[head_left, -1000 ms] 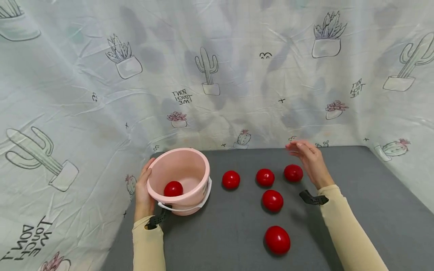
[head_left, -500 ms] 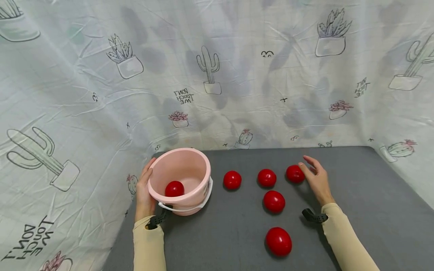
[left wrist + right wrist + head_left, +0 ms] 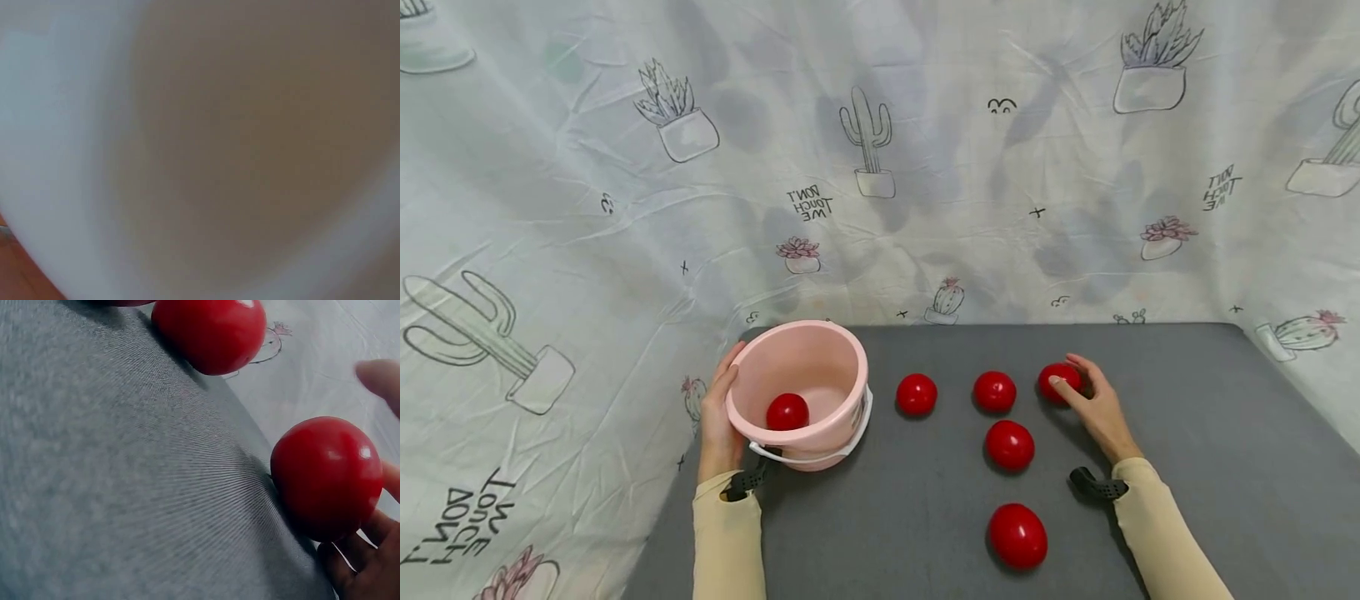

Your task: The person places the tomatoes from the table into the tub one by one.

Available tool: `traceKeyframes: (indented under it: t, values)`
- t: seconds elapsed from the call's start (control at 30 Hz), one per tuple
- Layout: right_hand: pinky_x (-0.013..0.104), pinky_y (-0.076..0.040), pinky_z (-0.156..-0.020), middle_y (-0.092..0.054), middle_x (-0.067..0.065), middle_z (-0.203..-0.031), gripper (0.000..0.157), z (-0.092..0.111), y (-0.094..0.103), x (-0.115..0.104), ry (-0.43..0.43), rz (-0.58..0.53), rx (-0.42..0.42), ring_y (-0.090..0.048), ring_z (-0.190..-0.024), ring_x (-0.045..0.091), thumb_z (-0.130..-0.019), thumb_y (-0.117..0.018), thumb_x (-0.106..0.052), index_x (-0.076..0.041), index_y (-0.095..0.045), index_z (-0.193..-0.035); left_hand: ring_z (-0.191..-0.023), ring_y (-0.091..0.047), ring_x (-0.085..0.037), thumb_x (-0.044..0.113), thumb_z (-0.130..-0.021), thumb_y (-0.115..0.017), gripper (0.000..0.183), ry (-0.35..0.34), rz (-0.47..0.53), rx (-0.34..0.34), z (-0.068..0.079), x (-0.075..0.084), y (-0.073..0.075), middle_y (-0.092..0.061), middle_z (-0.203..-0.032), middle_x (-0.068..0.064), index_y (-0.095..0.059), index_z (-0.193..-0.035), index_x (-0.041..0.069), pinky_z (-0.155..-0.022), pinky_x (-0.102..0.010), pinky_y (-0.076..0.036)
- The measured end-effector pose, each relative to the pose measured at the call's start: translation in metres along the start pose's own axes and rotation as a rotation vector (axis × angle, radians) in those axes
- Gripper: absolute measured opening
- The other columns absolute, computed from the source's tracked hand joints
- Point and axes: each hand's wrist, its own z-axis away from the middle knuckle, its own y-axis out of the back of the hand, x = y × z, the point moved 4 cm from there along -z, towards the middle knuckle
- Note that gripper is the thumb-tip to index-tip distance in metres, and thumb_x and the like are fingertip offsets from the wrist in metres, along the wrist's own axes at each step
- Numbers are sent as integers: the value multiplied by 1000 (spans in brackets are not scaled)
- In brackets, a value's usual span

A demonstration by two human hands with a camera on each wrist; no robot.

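Note:
In the head view my left hand (image 3: 718, 421) grips the left side of a pink bucket (image 3: 751, 354), fingers along its outer wall near the rim. One glossy red tomato-like ball (image 3: 787, 412) lies inside. The left wrist view is filled by the blurred pale bucket wall (image 3: 56, 137). At the right, my right hand (image 3: 1101, 408) reaches around the farthest-right red ball (image 3: 325, 478), which sits on the table. The right wrist view shows its fingers (image 3: 369, 556) behind that ball and its thumb standing apart from it.
More red balls lie on the grey table (image 3: 917, 500): one beside the bucket (image 3: 917, 394), two in the middle (image 3: 995, 392), and one nearer the front (image 3: 1017, 536). A white bucket handle (image 3: 842, 450) hangs down. A cactus-print curtain (image 3: 925, 167) closes off the back and sides.
My right hand has come down from above the far-right ball, and its fingers and thumb now lie around it. My left hand stays on the bucket.

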Motion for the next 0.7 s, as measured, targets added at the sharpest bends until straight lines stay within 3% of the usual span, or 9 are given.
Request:
traceKeyframes:
  t: [0.13, 0.2, 0.4, 0.7]
  values:
    - [55, -46, -101, -30, 26, -159, 81, -2, -3, 0, -8, 84, -42, -42, -133, 40, -97, -63, -45, -13, -24, -161, -142, -40, -15, 37, -108, -30, 47, 0, -4, -1, 0, 1, -1, -39, -160, 5, -42, -153, 30, -122, -36, -33]
    - [66, -44, -101, -26, 30, -158, 85, -3, -6, 1, 16, 121, -63, -41, -133, 47, -96, -66, -42, -11, -21, -161, -142, -39, -15, 37, -108, -30, 47, -1, -8, -3, 0, 1, -1, -39, -160, 5, -42, -153, 30, -121, -34, -35]
    - [67, -46, -99, -36, 32, -149, 76, -5, -10, 1, 85, 159, -48, -49, -125, 47, -95, -69, -28, -5, -30, -157, -142, -39, -16, 38, -108, -28, 47, -5, -25, -16, 2, 1, -1, -39, -159, 5, -41, -153, 31, -121, -35, -35]
    - [66, -47, -99, -39, 31, -143, 73, -6, -9, 2, 73, 148, -45, -51, -122, 46, -95, -69, -27, -5, -33, -155, -141, -41, -16, 38, -108, -29, 47, 4, -28, 13, 1, 0, -2, -40, -159, 5, -43, -153, 31, -122, -36, -34]
